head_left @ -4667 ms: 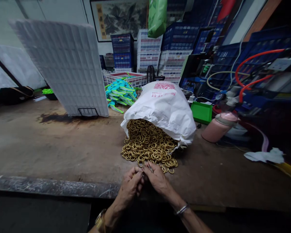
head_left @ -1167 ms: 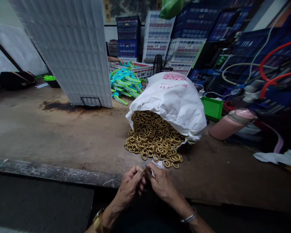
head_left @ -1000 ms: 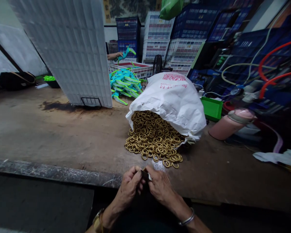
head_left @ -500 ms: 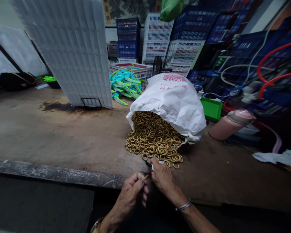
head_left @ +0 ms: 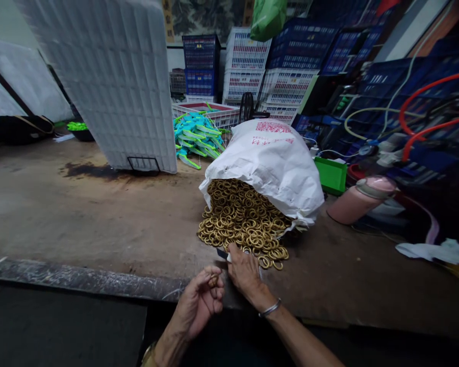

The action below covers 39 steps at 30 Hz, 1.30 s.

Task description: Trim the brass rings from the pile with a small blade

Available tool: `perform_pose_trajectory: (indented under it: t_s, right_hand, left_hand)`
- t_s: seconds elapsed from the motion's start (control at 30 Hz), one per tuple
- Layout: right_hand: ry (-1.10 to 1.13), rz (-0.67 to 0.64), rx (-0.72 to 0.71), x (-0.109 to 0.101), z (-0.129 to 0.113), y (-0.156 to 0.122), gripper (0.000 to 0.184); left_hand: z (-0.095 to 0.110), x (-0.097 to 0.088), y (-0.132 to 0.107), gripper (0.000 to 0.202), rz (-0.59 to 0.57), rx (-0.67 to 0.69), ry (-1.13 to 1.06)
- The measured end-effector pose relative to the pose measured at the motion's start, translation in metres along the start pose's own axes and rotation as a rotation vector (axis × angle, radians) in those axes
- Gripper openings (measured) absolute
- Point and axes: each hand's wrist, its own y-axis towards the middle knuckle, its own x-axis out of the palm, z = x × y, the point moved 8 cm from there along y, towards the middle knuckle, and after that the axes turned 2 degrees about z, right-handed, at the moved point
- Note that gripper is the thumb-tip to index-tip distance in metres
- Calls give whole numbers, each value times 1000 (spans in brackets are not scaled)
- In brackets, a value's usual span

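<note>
At the table's front edge, my left hand (head_left: 197, 303) is turned palm inward, a brass-coloured ring (head_left: 213, 280) pinched between its thumb and fingers. To its right my right hand (head_left: 245, 275) is closed around a small dark-and-white tool (head_left: 222, 254) whose kind I cannot make out, since the fingers cover most of it. The tool's dark end points left, close to the near edge of a heap of brass-coloured rings (head_left: 245, 227). This heap spills from the mouth of a white woven sack (head_left: 268, 158) lying on its side.
A tall whitish ribbed panel (head_left: 137, 92) stands on the wooden table (head_left: 99, 219) at left. Behind are a pile of turquoise-and-green pieces (head_left: 199, 135) and stacked crates (head_left: 245, 61). To the right are a green tray (head_left: 330, 175), a pink bottle (head_left: 361, 199) and red hoses (head_left: 409, 112).
Both hands have shifted left; the right has also turned, its tool now lying at the heap's near edge. The left hand has rolled its palm more into view, still pinching a ring.
</note>
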Motion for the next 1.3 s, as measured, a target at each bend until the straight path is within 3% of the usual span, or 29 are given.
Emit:
perform_pose_trajectory:
  t_s: [0.1, 0.2, 0.3, 0.4, 0.53, 0.7, 0.83, 1.03, 1.17, 1.3]
  right_hand:
    - [157, 4, 0, -4, 5, -1, 18]
    - [516, -23, -4, -13, 6, -4, 9]
    - [919, -137, -17, -19, -1, -12, 21]
    - [1119, -274, -14, -20, -8, -21, 25]
    - [1171, -341, -3, -18, -13, -27, 27]
    - [1174, -336, 98, -5, -9, -27, 26]
    - [1145, -291, 137, 2, -6, -27, 27]
    - [1129, -236, 114, -8, -7, -24, 26]
    - [1111, -226, 114, -16, -9, -23, 23]
    - [1070, -193, 94, -18, -8, -21, 20]
  left_hand:
    - [5, -2, 3, 17, 30, 28, -9]
    - [14, -3, 6, 20, 101, 124, 130]
    - [23, -1, 10, 24, 161, 231, 362]
    - [26, 6, 13, 33, 166, 288, 574]
    - [22, 14, 13, 23, 121, 273, 719]
    - [38, 20, 3, 17, 140, 557, 918]
    - [40, 22, -2, 17, 136, 639, 1051]
    - [37, 26, -5, 18, 124, 572, 937]
    - [29, 19, -1, 21, 141, 420, 818]
    - [28, 12, 1, 25, 168, 398, 825]
